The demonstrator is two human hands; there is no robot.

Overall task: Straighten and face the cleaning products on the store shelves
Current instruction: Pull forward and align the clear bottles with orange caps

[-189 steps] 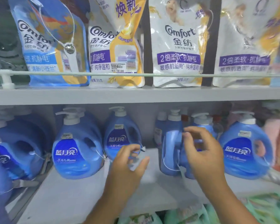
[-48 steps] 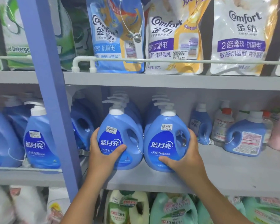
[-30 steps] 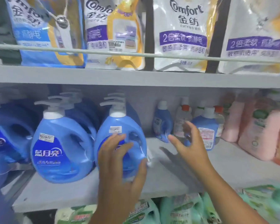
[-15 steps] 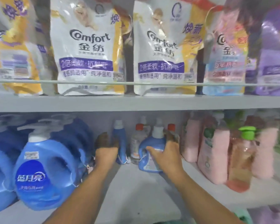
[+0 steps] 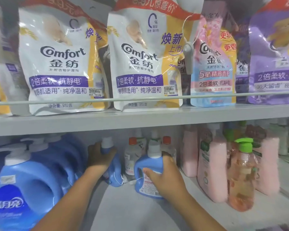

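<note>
The left hand (image 5: 98, 158) grips a small blue plastic bottle (image 5: 114, 170) near the grey shelf's (image 5: 132, 209) back. The right hand (image 5: 165, 175) grips a squat blue white-capped bottle (image 5: 146, 165) just beside it.

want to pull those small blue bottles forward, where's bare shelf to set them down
Bare lower shelf lies in front, between the big blue jug and the pink bottles. The back is crowded: left hand and right hand each grip a small blue bottle beside clear red-capped bottles.

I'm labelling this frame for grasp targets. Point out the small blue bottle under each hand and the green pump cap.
Left hand's small blue bottle (image 5: 115, 174), head view: lower body, below the fingers.
Right hand's small blue bottle (image 5: 154, 160), head view: blue shoulder under the white cap.
Green pump cap (image 5: 244, 144), head view: cap top.
</note>
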